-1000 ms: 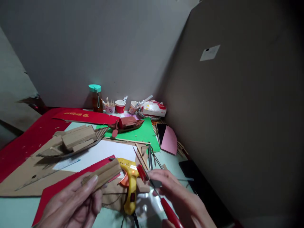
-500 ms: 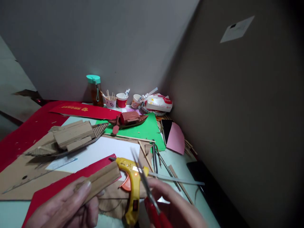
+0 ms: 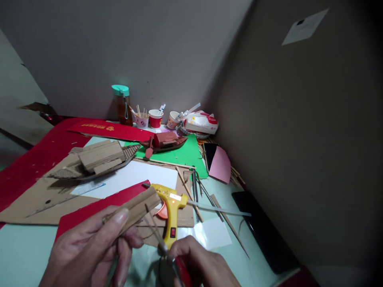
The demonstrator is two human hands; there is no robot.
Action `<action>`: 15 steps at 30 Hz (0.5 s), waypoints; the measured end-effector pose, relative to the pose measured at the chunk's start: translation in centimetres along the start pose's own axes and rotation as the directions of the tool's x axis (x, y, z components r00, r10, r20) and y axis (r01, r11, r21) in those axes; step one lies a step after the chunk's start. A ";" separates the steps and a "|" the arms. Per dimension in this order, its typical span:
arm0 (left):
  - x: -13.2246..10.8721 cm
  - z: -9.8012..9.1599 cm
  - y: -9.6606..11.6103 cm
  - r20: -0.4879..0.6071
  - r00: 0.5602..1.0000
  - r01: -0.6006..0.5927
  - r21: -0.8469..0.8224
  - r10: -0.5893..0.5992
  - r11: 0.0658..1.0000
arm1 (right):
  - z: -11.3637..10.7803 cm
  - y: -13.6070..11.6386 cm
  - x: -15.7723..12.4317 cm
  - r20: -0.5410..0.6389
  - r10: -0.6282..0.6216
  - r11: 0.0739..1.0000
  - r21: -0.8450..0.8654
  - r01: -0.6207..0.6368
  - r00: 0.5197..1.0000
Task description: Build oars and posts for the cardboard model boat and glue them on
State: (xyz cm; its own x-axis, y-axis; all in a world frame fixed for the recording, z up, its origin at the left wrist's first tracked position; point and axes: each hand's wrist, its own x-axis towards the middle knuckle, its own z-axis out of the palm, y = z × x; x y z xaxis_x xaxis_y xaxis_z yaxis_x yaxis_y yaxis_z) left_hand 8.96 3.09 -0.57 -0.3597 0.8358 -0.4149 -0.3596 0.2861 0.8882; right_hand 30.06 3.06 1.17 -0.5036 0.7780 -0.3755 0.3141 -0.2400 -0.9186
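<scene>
1. Lower left-centre of the frame: the cardboard strip (image 3: 138,208), slanting up to the right, its far end overlapping the view of the yellow glue gun (image 3: 170,209). The strip is brown and matt, with lengthwise ridges or creases.

2. Lower left: the left hand (image 3: 89,247), closed on the strip's near end, thumb pressed flat along the upper face and fingers curled beneath.

3. Bottom centre: the right hand (image 3: 202,259), fingers curled around the red handles of the scissors (image 3: 163,246). The slim metal blades stand slightly parted and point up to the left, close to the strip's lower edge; blur hides whether they touch it.

4. Handling, as judged: the strip should be very light, dry and not slippery — fairly stiff along its ridges, yet easily dented or bent across them. The near end offers a sound hold, with thumb and fingers spread to avoid crushing. The scissors should be rigid and heavier, best taken by the handles.

5. Left of centre: a cardboard boat (image 3: 101,157), with a ridged, pointed bow and a layered roof. Upper centre: a reddish-brown boat (image 3: 164,140), with a rounded canopy, on a smooth green sheet (image 3: 195,151).

6. Lower left corner: the pale green table (image 3: 25,243), smooth-looking.
</scene>
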 end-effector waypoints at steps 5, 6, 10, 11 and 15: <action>-1.0 0.5 0.1 0.107 0.994 0.031 -0.026 -0.028 0.999 | 1.4 -0.1 0.3 -0.026 -0.152 0.982 -0.120 0.148 0.988; -1.2 0.7 0.3 0.133 0.991 0.036 -0.032 -0.031 0.999 | 1.4 -0.2 0.1 -0.027 -0.169 0.976 -0.140 0.164 0.985; -1.5 1.3 1.1 0.189 0.981 0.060 -0.059 -0.048 0.996 | 0.8 -1.3 -1.6 -0.032 -0.217 0.966 -0.148 0.210 0.976; -1.5 1.5 1.4 0.192 0.980 0.060 -0.067 -0.046 0.996 | 0.6 -1.6 -2.0 -0.035 -0.224 0.968 -0.129 0.218 0.974; -1.6 1.5 2.0 0.174 0.984 0.043 -0.079 -0.029 0.996 | 0.1 -1.8 -2.9 -0.054 -0.181 0.970 -0.172 0.170 0.982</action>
State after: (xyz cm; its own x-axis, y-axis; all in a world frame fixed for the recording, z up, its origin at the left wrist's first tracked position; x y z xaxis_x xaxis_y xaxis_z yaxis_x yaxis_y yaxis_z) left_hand 10.16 3.02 2.17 -0.1934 0.8961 -0.3996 -0.4420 0.2840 0.8508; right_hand 30.89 1.20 3.88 -0.5083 0.8387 -0.1955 0.3576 -0.0010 -0.9339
